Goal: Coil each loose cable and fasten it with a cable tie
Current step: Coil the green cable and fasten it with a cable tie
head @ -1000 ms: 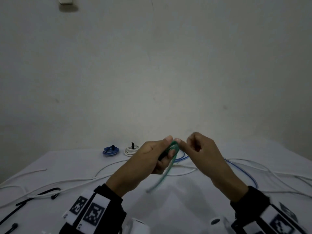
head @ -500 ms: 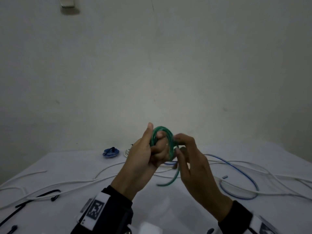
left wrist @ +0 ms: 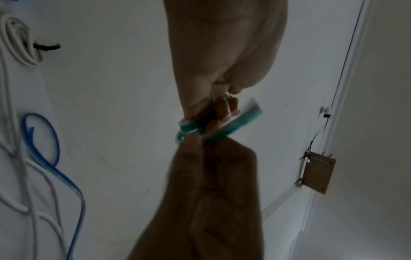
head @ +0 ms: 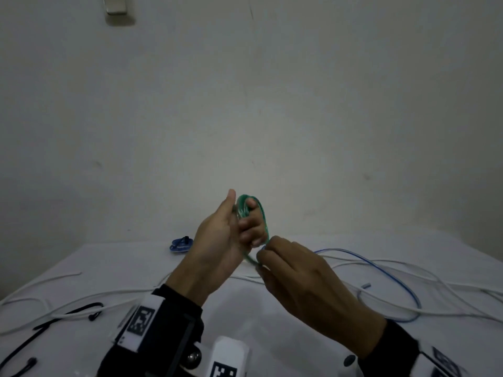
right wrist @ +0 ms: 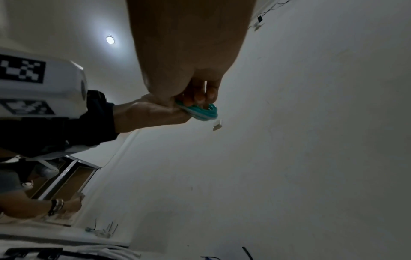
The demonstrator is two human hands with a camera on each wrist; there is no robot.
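Head view: left hand (head: 220, 238) raised above the white table (head: 272, 322), fingers curled through a small coil of green cable (head: 251, 210), thumb straight up beside the loops. Right hand (head: 299, 281) just below and to the right, fingertips pinching the lower end of the same green cable at the bottom of the coil. Behind the hands, a loose blue cable (head: 394, 278) looping across the table among several loose white cables (head: 81, 297). Far back left, a blue coil (head: 181, 244) already bound with a dark tie. Near left edge, black cable ties (head: 68, 317) lying flat on the cloth.

Left wrist view: left hand (left wrist: 224, 52) from the palm side, fingers closed around the green cable (left wrist: 222, 126), coil turns stacked and blurred. Right hand (left wrist: 211, 184) dark in the foreground, thumb tip pressed on the coil's near edge. On the table to the left, the blue cable (left wrist: 51, 158), white cables (left wrist: 13, 158), and at the top a white coil (left wrist: 20, 42) fastened with a black tie.

Right wrist view: right hand (right wrist: 189, 52) from below, fingertips clamped on the green cable (right wrist: 200, 110); left hand (right wrist: 151, 114) reaching in from the left, gripping the same coil. Ceiling lamp (right wrist: 109, 39) bright above. Another person's arm (right wrist: 33, 209) with a wristband at lower left.
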